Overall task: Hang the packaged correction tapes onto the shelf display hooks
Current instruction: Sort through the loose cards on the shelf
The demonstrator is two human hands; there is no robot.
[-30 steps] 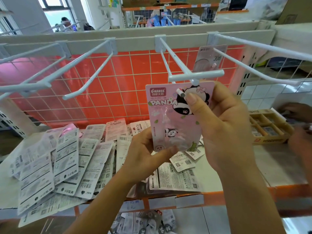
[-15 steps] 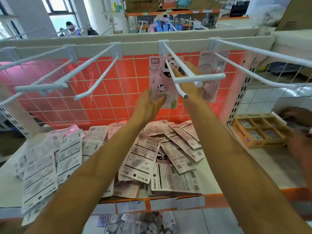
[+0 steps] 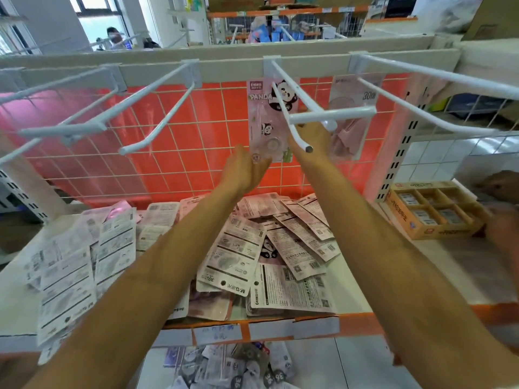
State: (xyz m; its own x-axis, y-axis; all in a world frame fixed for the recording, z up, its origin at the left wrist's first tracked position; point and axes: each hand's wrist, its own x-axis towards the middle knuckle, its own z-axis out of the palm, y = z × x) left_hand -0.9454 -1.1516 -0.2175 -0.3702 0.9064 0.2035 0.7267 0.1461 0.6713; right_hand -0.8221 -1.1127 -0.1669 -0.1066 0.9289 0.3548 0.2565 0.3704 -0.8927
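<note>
- Pink "PANDA" correction tape blister pack [image 3: 265, 119] hangs on white 2-prong wire hook [image 3: 331, 113], far back, close to orange grid panel [image 3: 182, 136].
- L hand [image 3: 244, 171] pinches pack's bottom edge.
- R hand [image 3: 311, 141] just right of pack, partly behind hook tip; grip can't tell.
- Loose tape packs [image 3: 280, 248] piled on white shelf [image 3: 463, 265] below.

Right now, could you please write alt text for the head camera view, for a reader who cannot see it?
A person reaches up to a pink panda package hanging back on a white display hook, left hand at its lower edge, right hand beside it. Below, more packages lie heaped on the shelf, and a cardboard box sits at the right.
</note>
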